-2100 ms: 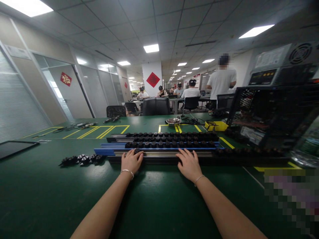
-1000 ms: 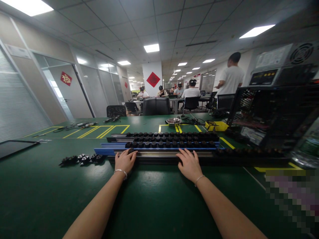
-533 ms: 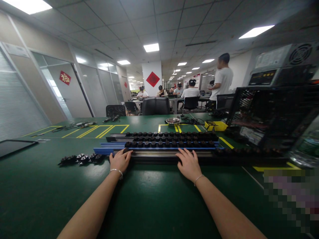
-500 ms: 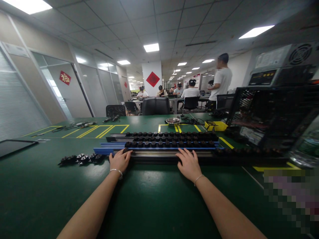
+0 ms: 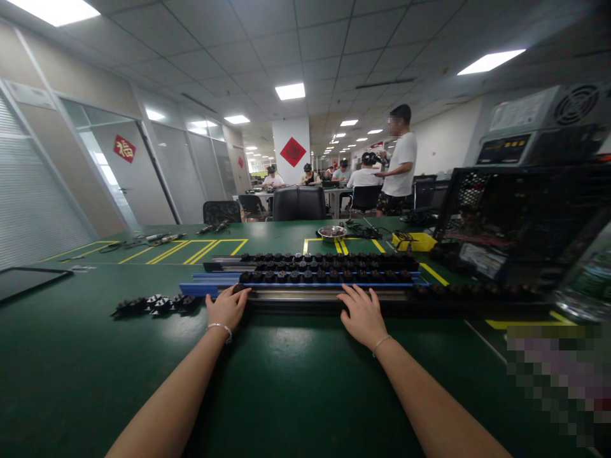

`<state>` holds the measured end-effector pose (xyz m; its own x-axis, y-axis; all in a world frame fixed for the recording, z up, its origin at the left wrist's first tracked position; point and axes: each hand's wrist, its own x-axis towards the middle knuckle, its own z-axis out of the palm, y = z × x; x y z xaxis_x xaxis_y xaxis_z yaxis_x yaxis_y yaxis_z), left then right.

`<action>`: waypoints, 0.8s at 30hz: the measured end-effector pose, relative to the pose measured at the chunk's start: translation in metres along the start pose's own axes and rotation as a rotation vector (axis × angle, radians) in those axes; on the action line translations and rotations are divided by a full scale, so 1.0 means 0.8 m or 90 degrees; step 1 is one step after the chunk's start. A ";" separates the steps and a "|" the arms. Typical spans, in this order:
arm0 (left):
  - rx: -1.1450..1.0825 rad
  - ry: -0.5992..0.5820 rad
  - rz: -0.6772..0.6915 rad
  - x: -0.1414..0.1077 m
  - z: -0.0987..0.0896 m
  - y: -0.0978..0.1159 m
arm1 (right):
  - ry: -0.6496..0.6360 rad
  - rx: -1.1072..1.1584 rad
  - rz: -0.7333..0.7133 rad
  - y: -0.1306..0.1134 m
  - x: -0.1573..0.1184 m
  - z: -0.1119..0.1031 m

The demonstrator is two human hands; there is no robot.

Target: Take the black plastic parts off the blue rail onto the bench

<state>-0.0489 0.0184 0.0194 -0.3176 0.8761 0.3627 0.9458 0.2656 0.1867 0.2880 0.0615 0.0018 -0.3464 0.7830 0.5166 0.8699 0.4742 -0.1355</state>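
Long black and blue rails lie side by side across the green table, with rows of small black parts along them. My left hand is at the left part of the nearest black rail, its fingers around a small black part. Farther right, my right hand rests on the same rail with its fingers spread and nothing held. Just beyond the hands runs a blue rail. A cluster of loose black parts lies on the table left of my left hand.
A metal bowl and a yellow tray stand behind the rails. An open computer case and a clear bottle are at the right. A dark tablet lies far left. Cables lie at the back; people are beyond.
My left hand has shifted very slightly left. My right hand has stayed in place. In the background, the standing person has moved left towards a seated person.
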 end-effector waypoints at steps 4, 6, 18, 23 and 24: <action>0.001 -0.005 0.002 0.000 -0.003 0.000 | 0.001 0.002 -0.003 0.000 0.000 0.000; 0.001 -0.011 0.001 0.000 -0.005 0.000 | 0.001 0.003 -0.004 0.000 0.000 0.000; 0.007 -0.020 -0.010 0.003 -0.005 -0.008 | 0.000 0.003 -0.002 0.000 0.001 0.000; -0.005 -0.027 -0.020 0.005 -0.006 -0.013 | 0.000 0.005 -0.001 -0.001 0.001 0.000; -0.004 -0.030 -0.021 0.005 -0.007 -0.014 | 0.000 0.006 -0.001 -0.001 0.001 0.000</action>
<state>-0.0608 0.0167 0.0239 -0.3443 0.8852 0.3130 0.9347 0.2918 0.2027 0.2870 0.0619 0.0021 -0.3475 0.7825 0.5166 0.8664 0.4787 -0.1423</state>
